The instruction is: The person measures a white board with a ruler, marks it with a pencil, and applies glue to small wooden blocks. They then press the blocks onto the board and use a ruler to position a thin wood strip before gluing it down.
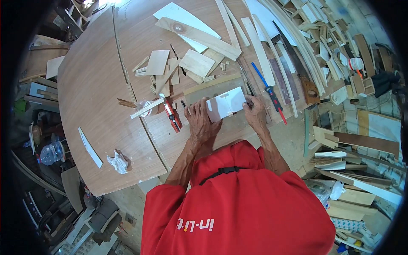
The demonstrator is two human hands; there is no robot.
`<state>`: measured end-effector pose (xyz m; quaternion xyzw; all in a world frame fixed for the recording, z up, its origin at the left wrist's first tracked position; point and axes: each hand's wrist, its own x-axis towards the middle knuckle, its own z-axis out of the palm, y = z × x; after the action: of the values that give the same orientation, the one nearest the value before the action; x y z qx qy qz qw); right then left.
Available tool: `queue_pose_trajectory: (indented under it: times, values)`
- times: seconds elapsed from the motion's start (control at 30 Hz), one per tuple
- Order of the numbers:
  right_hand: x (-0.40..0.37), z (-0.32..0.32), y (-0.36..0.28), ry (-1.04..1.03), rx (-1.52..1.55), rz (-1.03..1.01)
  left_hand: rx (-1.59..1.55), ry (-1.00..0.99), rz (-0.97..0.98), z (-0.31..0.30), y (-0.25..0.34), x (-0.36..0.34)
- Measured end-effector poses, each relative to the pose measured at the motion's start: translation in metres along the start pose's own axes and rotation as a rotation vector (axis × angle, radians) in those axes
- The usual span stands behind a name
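A white board piece (224,104), seemingly made of two panels with a seam and a small light block at its near edge, lies over a greyish board (199,94) near the table's front edge. My left hand (198,118) is at its left end, fingers bent against it; the thumb is hidden. At the right end, my right hand (256,112) pinches the board's edge between thumb and fingers. A dark pen-like object (183,103) lies just beyond my left hand. Left of that hand rests a red and black tool (172,116).
Cut wood pieces (197,63) and long strips (258,51) lie beyond my hands. A blue, black and red tool (269,92) and a handsaw (308,87) are on the right. A crumpled white bag (117,162) sits at left. Wood offcuts (325,38) crowd the right side.
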<state>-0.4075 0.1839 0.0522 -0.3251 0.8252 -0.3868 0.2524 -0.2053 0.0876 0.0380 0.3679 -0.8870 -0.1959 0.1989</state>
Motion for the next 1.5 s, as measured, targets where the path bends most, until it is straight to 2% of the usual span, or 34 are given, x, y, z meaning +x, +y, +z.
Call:
queue_pose_trajectory:
  times: [0.13,0.23,0.37,0.43,0.53,0.63,0.77,0.93,1.5]
  values:
    - [0.004,0.003,0.0,0.017,-0.161,-0.04,-0.032,-0.089,-0.048,0.0,-0.004,0.0]
    - [0.005,0.005,-0.002,0.029,-0.173,0.007,0.061,-0.154,-0.07,-0.014,0.006,0.003]
    - [0.005,0.005,0.004,0.04,-0.14,0.012,0.017,-0.163,-0.116,-0.006,0.005,0.016]
    - [0.006,0.006,0.009,0.072,-0.17,-0.083,-0.134,-0.102,-0.033,0.004,0.004,0.033]
    - [0.005,0.003,0.003,0.016,-0.121,0.03,-0.214,-0.093,0.034,0.021,0.0,0.052]
    - [0.005,0.007,0.009,0.054,-0.119,0.001,-0.259,-0.104,0.044,0.023,0.001,0.057]
    - [0.004,0.009,0.013,0.069,-0.092,0.012,-0.232,-0.12,0.048,0.02,0.003,0.061]
    - [0.003,0.007,0.01,0.058,-0.071,0.005,-0.201,-0.022,0.07,0.023,0.006,0.062]
    - [0.004,0.007,0.013,0.056,-0.052,-0.017,-0.195,0.079,0.082,0.033,0.007,0.057]
